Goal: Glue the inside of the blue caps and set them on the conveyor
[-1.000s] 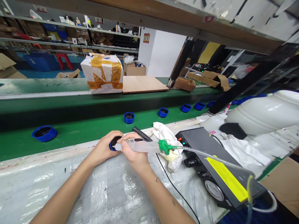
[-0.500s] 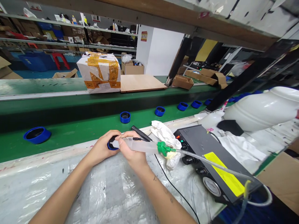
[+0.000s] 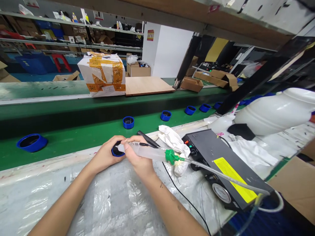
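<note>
Holding a blue plastic cap (image 3: pixel 116 152) in the left hand (image 3: pixel 105 154), its grip clenched around the cap's side, the person has a clear dispensing syringe (image 3: pixel 145 153) clasped in the right hand (image 3: pixel 137 159). The syringe's slim tip points into the cap's black inside, though the fingers hide exactly where they meet. Both hands are over the clear plastic sheet (image 3: pixel 49 196) at the far edge of the bench (image 3: pixel 36 170). A green fitting (image 3: pixel 171 156) caps the syringe, and a clear air hose (image 3: pixel 221 173) runs right past a black pneumatic dispenser (image 3: pixel 209 144). A crumpled white rag (image 3: pixel 173 141) and a black rod (image 3: pixel 147 139) lie just beside the syringe. More blue caps (image 3: pixel 128 122) sit on the green conveyor belt (image 3: pixel 73 144) beyond. A taut hose could tug the tip off line, and a slip of either grip could smear the syringe's contents.
</note>
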